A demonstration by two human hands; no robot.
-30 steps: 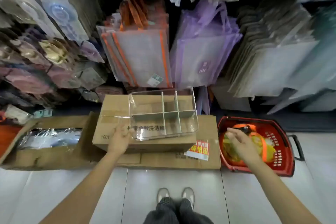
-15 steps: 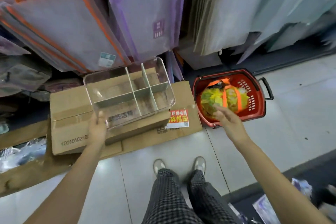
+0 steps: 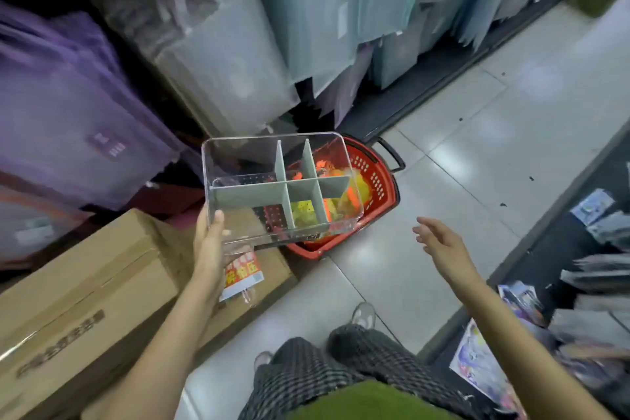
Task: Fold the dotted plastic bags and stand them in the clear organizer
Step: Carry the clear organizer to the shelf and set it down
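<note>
My left hand (image 3: 212,245) grips the near left corner of the clear organizer (image 3: 238,157), which has grey dividers and hangs in the air, lifted off the cardboard box (image 3: 85,286). Its compartments hold nothing. Through its clear walls I see the red basket (image 3: 378,181) on the floor with yellow dotted plastic bags (image 3: 305,215) and orange strips inside. My right hand (image 3: 439,242) hovers in the air to the right of the basket, fingers spread and relaxed, holding nothing.
Hanging purple, clear and pale blue bags (image 3: 211,44) fill the rack behind. Cardboard boxes lie at the left on the tiled floor (image 3: 460,153). A dark low shelf with packets (image 3: 600,283) runs along the right. My legs in checked trousers (image 3: 324,372) are below.
My left hand has lifted the organizer off the cardboard box and carried it right, over the red basket. My right hand has drawn back from the basket. My view has swung right.
</note>
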